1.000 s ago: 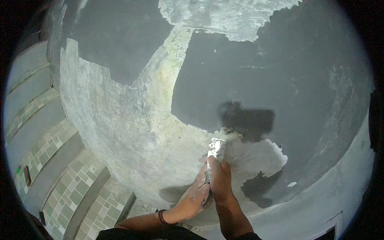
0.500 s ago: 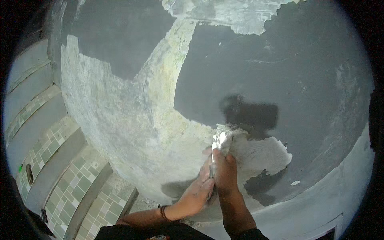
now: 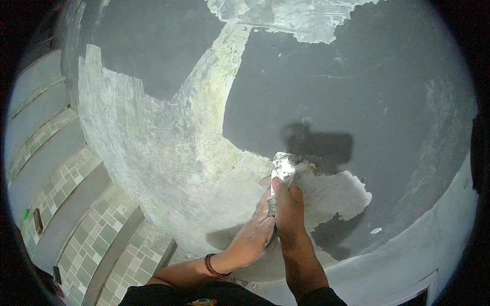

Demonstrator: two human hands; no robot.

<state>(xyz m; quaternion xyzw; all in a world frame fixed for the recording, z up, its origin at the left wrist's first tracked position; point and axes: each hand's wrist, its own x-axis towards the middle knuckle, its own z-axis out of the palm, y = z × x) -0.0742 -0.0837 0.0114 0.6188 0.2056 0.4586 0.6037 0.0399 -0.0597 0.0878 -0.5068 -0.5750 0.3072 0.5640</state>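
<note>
Both my hands are closed around a scraper with a shiny metal blade (image 3: 284,164) and a dark handle. My left hand (image 3: 252,237) wraps the handle from the left and below. My right hand (image 3: 290,211) grips from the right, its thumb up against the base of the blade. The blade's end lies at the edge where dark grey paint (image 3: 296,92) meets the bared pale plaster (image 3: 168,158) of the wall. Most of the handle is hidden by my fingers.
Steps with green and white tiles (image 3: 94,237) rise along the left side. A small brown block (image 3: 38,221) rests on one of them. Another pale scraped patch (image 3: 286,20) lies high on the wall. A lighter wall band (image 3: 367,275) runs along the lower right.
The scraper's blade has shifted slightly upward and turned, so more of its face shows. Both hands have moved a little with it, still gripping.
</note>
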